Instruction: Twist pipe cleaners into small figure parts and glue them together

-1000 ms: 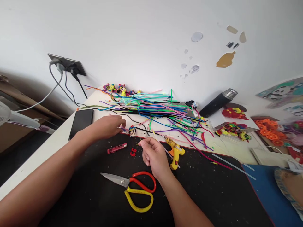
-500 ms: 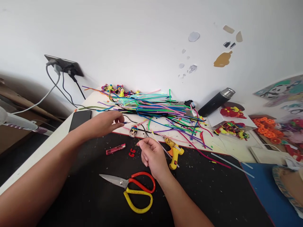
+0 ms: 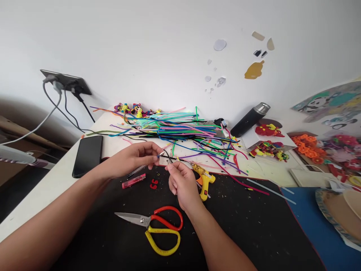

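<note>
In my left hand is a slim pen, its pale tip pointing right and its clear barrel passing under the fingers. My right hand is closed in a pinch on a thin black strand, perhaps a pipe cleaner, with a greyish, coil-like part at the fingertips. The two hands are close together, the pen tip beside the strand. Below them on the black mat lie two small red curled pieces, a tiny yellow ring and a pink-red cutter-like tool.
Scissors with red and yellow handles lie in front. A yellow glue gun rests right of my right hand. Behind are many coloured pipe cleaners. A phone lies left, a black flask leans at the back right.
My left hand has moved right and down with the pen, toward my right hand. My right hand now pinches the black strand; the yellow ring lies on the mat. The view has shifted slightly.
</note>
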Motion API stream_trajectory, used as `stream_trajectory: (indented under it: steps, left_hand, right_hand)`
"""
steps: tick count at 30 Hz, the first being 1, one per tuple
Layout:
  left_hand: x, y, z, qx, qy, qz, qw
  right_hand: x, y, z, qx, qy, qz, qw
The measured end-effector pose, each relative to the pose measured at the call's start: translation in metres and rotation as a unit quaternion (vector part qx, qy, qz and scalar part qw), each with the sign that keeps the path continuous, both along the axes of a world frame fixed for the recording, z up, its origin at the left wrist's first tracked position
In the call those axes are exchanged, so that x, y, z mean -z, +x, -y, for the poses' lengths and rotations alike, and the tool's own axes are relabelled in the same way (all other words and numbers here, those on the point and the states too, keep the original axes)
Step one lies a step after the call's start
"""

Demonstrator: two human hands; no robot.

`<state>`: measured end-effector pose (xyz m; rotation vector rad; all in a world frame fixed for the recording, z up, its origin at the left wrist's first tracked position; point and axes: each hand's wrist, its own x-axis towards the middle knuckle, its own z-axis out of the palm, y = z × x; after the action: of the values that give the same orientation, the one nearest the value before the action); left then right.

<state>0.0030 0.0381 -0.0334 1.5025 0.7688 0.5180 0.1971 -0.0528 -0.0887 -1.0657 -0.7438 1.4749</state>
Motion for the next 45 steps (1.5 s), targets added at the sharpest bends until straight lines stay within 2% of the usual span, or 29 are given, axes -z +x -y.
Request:
stream_trajectory:
  steps: [6,13,27,40,45]
  left_hand:
    - [0.002,0.010,0.008,0.002,-0.040,0.018,0.999]
    - [0.009,0.013,0.009,0.005,-0.047,0.004,0.999]
    - [0.010,0.013,0.011,0.007,-0.051,-0.020,0.998]
    - [0.004,0.018,0.012,-0.015,-0.019,-0.044,0.999]
    - [0.002,0.018,0.012,-0.015,-0.031,-0.040,0.999]
  right_hand:
    - [-0.005,0.001,0.000,0.007,-0.004,-0.009,1.000]
    - [-0.010,0.001,0.001,0.013,-0.010,-0.026,1.000]
    - [-0.010,0.000,0.001,0.011,-0.016,-0.041,0.999]
    - [-0.008,0.000,0.002,0.004,-0.014,-0.033,0.999]
    - [-0.008,0.001,0.002,0.002,-0.013,-0.032,0.999]
